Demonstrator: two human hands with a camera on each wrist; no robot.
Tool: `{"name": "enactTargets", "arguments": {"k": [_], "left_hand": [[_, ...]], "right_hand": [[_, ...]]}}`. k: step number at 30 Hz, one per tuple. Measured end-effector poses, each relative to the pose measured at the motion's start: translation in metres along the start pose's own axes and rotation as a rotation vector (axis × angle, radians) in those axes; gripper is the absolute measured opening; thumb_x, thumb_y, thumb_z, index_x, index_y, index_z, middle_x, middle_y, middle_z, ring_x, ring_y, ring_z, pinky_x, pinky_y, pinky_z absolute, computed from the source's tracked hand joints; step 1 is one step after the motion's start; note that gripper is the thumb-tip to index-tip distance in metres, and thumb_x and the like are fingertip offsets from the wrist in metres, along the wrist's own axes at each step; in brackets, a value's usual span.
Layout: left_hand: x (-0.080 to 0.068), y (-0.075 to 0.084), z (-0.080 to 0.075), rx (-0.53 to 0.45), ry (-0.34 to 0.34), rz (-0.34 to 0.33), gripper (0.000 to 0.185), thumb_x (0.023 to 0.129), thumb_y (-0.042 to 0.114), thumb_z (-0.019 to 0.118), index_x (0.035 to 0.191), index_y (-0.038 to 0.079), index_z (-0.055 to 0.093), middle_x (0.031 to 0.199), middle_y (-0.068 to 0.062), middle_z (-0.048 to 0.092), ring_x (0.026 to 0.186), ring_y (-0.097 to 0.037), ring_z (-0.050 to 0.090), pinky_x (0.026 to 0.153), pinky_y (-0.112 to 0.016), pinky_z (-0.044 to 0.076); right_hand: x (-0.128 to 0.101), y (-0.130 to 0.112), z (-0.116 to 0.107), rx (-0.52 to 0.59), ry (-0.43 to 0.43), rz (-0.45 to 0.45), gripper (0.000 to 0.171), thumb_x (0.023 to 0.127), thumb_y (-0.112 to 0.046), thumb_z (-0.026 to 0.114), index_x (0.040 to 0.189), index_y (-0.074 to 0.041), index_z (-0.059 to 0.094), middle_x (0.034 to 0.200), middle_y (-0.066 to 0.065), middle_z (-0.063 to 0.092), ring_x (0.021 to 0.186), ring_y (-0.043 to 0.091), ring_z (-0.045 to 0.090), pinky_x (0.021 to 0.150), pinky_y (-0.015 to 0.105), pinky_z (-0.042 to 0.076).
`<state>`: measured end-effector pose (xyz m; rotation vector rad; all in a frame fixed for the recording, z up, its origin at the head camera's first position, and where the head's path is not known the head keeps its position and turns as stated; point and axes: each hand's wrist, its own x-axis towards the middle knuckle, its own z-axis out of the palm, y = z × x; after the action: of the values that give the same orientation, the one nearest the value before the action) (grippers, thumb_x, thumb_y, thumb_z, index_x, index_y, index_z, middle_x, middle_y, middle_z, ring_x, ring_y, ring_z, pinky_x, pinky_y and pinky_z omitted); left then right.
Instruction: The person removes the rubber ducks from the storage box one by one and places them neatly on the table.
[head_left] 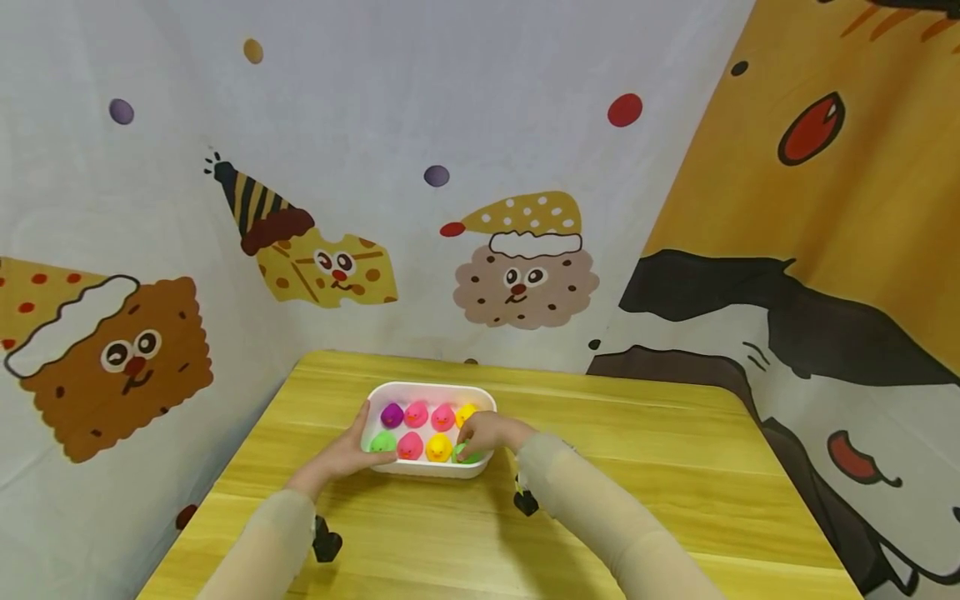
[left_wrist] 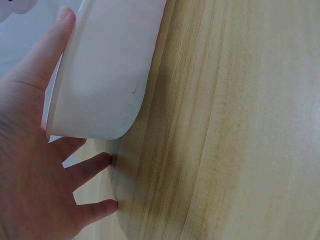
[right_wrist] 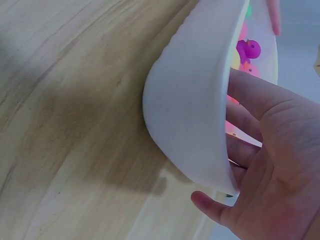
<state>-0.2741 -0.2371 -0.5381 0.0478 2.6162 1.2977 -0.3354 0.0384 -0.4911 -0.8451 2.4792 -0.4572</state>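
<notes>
A white plastic tray (head_left: 431, 468) on the table holds several small rubber ducks in two rows, purple, pink, yellow and green. My left hand (head_left: 347, 450) rests against the tray's left end, thumb along the near rim. In the left wrist view its other fingers (left_wrist: 90, 169) are spread and fairly straight by the tray's corner. Over the near right corner, my right hand (head_left: 491, 431) reaches inside and pinches a green duck (head_left: 467, 457). In the right wrist view the tray wall hides those fingertips; a purple duck (right_wrist: 248, 50) shows past the rim.
The tray stands on a yellow wood-grain table (head_left: 637, 483), near its back edge. Behind it hangs a white cloth (head_left: 420, 100) printed with cartoon food. A small black device (head_left: 326, 540) sits at the left wrist, another (head_left: 526, 500) at the right wrist.
</notes>
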Motion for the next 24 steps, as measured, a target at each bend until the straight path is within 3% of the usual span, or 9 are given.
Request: {"name": "enactTargets", "arguments": {"k": [14, 24], "left_hand": [[0.0, 0.003, -0.001, -0.001, -0.006, -0.005, 0.112, 0.069, 0.045, 0.07, 0.141, 0.02, -0.012, 0.145, -0.02, 0.004, 0.126, -0.043, 0.017, 0.098, -0.059, 0.017], [-0.002, 0.006, -0.002, 0.001, -0.01, -0.017, 0.113, 0.068, 0.046, 0.071, 0.141, 0.02, -0.012, 0.144, -0.022, 0.005, 0.126, -0.044, 0.016, 0.098, -0.059, 0.016]], "right_hand": [[0.005, 0.002, 0.006, -0.016, 0.082, 0.002, 0.019, 0.069, -0.027, 0.075, 0.08, -0.015, 0.067, 0.074, -0.011, 0.055, 0.071, 0.009, 0.048, 0.068, 0.024, 0.042], [0.0, -0.001, -0.004, 0.035, 0.093, -0.03, 0.019, 0.069, -0.021, 0.074, 0.085, -0.011, 0.068, 0.079, -0.009, 0.06, 0.078, 0.009, 0.051, 0.077, 0.027, 0.043]]}}
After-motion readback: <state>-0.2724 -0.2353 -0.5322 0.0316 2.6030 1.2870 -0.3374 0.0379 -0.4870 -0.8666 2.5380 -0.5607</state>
